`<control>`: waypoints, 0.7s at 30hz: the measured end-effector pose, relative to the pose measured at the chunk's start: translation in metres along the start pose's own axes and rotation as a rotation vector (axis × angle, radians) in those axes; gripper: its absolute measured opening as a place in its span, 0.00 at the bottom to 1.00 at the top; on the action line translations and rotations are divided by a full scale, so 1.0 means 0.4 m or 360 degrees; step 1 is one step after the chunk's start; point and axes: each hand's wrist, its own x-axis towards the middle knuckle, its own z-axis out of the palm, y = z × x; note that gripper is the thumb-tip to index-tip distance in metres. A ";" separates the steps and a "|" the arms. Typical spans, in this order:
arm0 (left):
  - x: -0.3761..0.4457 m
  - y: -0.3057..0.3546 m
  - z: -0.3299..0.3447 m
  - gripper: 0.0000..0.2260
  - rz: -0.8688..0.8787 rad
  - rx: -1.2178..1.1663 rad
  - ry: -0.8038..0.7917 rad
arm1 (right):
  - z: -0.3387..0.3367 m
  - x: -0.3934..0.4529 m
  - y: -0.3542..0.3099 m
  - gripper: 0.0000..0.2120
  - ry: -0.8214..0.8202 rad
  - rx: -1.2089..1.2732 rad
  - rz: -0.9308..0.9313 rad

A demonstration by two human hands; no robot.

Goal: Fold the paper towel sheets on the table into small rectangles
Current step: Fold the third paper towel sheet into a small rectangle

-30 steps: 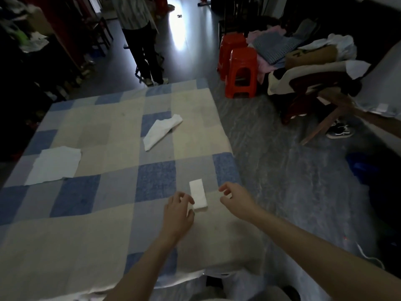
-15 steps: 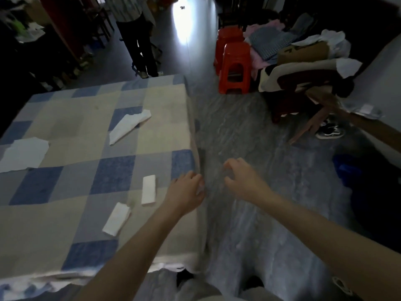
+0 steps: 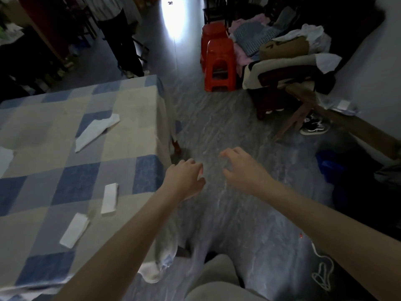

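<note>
Head view, one frame. Table (image 3: pixel 130 118) with blue, grey and cream checked cloth fills the left half; grey marbled floor (image 3: pixel 217 127) to its right. Two red plastic stools (image 3: pixel 219 61) stand on the floor beyond the table, beside a chair heaped with clothes (image 3: pixel 288 61).

Both forearms reach forward past the table's right edge, over the floor. Left hand (image 3: pixel 184 181): fingers loosely curled, holding nothing. Right hand (image 3: pixel 243 168): fingers spread and slightly bent, holding nothing. Hands near each other, not touching.

Paper towel on the cloth:
- loosely folded sheet (image 3: pixel 95 131), far middle
- unfolded sheet (image 3: pixel 4 159), cut off at the left edge
- folded rectangle (image 3: pixel 110 198), near the left forearm
- second folded rectangle (image 3: pixel 73 230), nearer the camera, tilted
</note>
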 end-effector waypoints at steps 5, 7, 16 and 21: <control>0.094 0.006 -0.024 0.11 -0.0004 -0.0057 -0.0009 | -0.046 0.063 0.046 0.19 0.0003 0.0045 0.0074; 0.143 0.002 -0.032 0.10 0.0019 -0.0050 -0.0003 | -0.059 0.100 0.065 0.19 -0.0013 0.0039 0.0089; 0.435 -0.074 -0.136 0.10 0.0009 -0.0080 -0.0024 | -0.121 0.378 0.104 0.23 0.0090 0.0082 0.0064; 0.616 -0.154 -0.222 0.11 -0.0014 -0.0090 -0.0014 | -0.207 0.611 0.083 0.23 0.0110 0.0081 0.0000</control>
